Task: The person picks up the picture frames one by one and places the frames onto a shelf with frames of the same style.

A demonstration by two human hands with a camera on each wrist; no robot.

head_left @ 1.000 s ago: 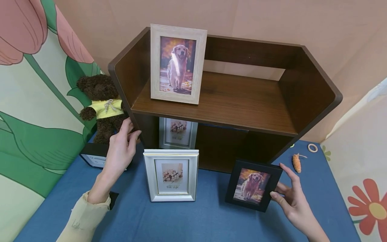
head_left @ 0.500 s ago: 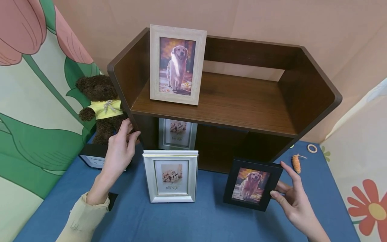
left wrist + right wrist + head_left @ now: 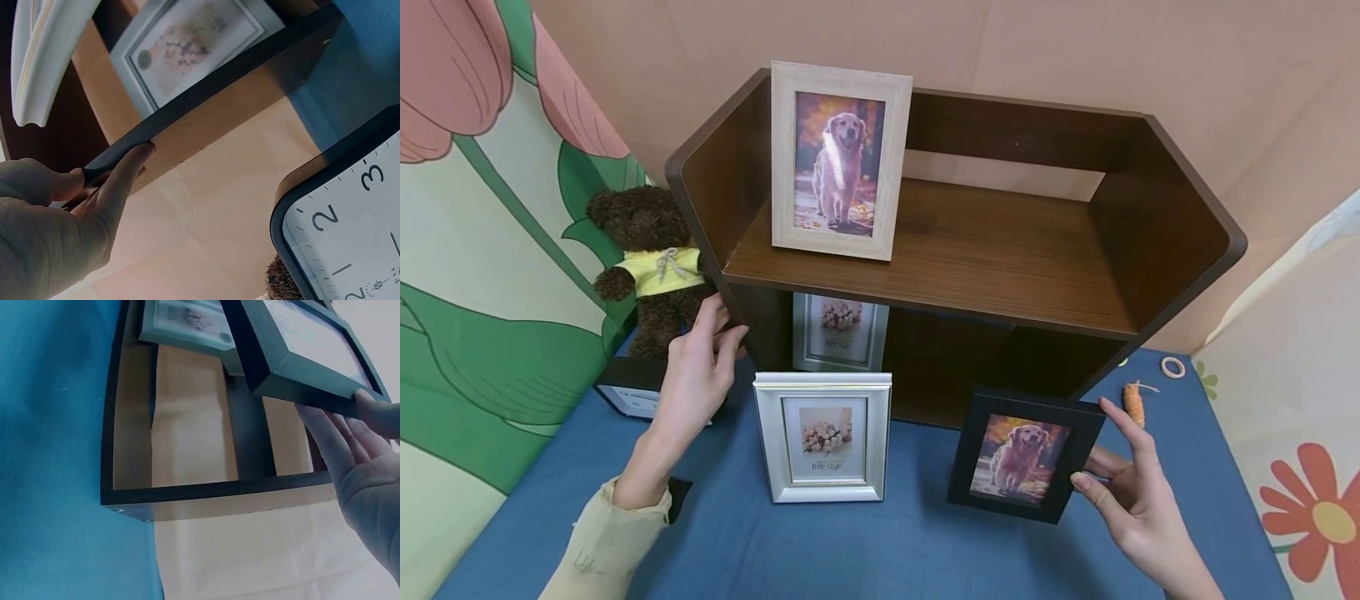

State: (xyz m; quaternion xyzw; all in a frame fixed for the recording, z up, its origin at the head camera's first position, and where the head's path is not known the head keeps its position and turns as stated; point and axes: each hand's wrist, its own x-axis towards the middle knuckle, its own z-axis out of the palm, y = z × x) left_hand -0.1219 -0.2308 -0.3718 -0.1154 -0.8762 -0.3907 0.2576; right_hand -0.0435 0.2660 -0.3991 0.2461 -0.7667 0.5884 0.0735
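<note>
My right hand [image 3: 1138,500] grips the right edge of a black picture frame [image 3: 958,467] with a dog photo, thumb in front and fingers behind. The frame is held tilted in front of the shelf's lower right opening, and in the right wrist view its corner overlaps the shelf. With thumb and fingers, my left hand [image 3: 696,362] pinches the front edge of the left side panel of a dark brown two-tier shelf [image 3: 1000,250]; the left wrist view shows the panel [image 3: 206,103] between them. A pale wood frame [image 3: 784,158] with a dog photo stands on the upper tier's left.
A silver frame [image 3: 823,493] stands before the shelf, and a grey-green one [image 3: 838,360] stands inside the lower tier. At left are a brown teddy bear [image 3: 662,271] and a black-cased clock [image 3: 632,396]. A carrot toy [image 3: 1134,406] and a ring [image 3: 1172,367] lie at right.
My right hand has drawn the black frame's left side slightly left and toward the camera, so it looks a little larger. My left hand keeps its place on the shelf panel.
</note>
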